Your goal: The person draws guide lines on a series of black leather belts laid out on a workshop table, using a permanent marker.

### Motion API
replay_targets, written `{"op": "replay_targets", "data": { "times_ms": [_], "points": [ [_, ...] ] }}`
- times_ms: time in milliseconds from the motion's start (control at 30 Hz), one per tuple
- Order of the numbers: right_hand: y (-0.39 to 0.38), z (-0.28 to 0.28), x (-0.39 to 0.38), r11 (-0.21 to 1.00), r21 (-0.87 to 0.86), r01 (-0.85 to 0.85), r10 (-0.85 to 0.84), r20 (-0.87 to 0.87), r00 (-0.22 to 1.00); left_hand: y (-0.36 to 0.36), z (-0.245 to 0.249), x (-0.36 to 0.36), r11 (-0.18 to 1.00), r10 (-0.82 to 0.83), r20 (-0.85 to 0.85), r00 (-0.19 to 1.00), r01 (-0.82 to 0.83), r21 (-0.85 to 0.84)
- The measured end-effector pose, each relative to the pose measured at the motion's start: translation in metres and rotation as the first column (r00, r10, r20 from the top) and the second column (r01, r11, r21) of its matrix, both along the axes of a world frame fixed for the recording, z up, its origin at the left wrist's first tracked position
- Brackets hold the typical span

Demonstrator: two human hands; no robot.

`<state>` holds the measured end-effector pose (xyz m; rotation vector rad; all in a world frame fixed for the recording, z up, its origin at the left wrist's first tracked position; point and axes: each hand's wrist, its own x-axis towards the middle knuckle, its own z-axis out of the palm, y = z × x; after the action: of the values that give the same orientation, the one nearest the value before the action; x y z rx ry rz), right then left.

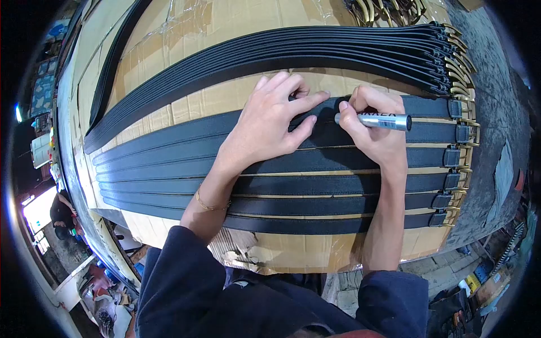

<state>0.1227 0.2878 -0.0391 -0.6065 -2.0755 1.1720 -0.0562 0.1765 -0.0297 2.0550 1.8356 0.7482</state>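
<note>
Several black belts (315, 185) lie side by side across the cardboard, their brass-coloured buckles (466, 133) lined up at the right. My right hand (376, 121) grips a silver marker pen (383, 121), held nearly level. Its tip points left, close to the edge of the uppermost belt of the row; whether it touches cannot be made out. My left hand (276, 115) rests on the upper belts, index finger and thumb stretched out toward the pen tip, other fingers partly bent. It holds nothing. Under my forearms, parts of the lower belts are hidden.
Above the row, a tight stack of black belts (242, 66) stands on edge, buckles at right. More buckles (389, 11) lie at the top. The cardboard (304, 252) is torn near my body. Another person (63, 214) is at far left, beyond the table.
</note>
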Motion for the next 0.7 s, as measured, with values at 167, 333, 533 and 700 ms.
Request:
{"op": "replay_targets", "data": {
  "times_ms": [167, 333, 533, 700],
  "points": [
    [0.022, -0.003, 0.021, 0.828, -0.491, -0.27, -0.118, -0.624, 0.773, 0.0, 0.004, 0.0, 1.0, 0.0, -0.01, 1.0, -0.001, -0.012],
    [0.042, 0.008, 0.064, 0.777, -0.581, -0.244, -0.407, -0.758, 0.51, 0.003, 0.008, 0.004, 1.0, 0.005, -0.001, 1.0, -0.005, -0.015],
    [0.055, 0.003, 0.101, 0.706, -0.546, -0.452, -0.508, -0.834, 0.214, 0.002, 0.01, 0.004, 0.997, 0.023, 0.046, 0.999, -0.019, -0.074],
    [0.056, 0.001, 0.104, 0.694, -0.502, -0.516, -0.477, -0.858, 0.193, 0.002, 0.007, 0.006, 0.998, 0.038, 0.118, 0.992, -0.032, -0.053]
  ]
}}
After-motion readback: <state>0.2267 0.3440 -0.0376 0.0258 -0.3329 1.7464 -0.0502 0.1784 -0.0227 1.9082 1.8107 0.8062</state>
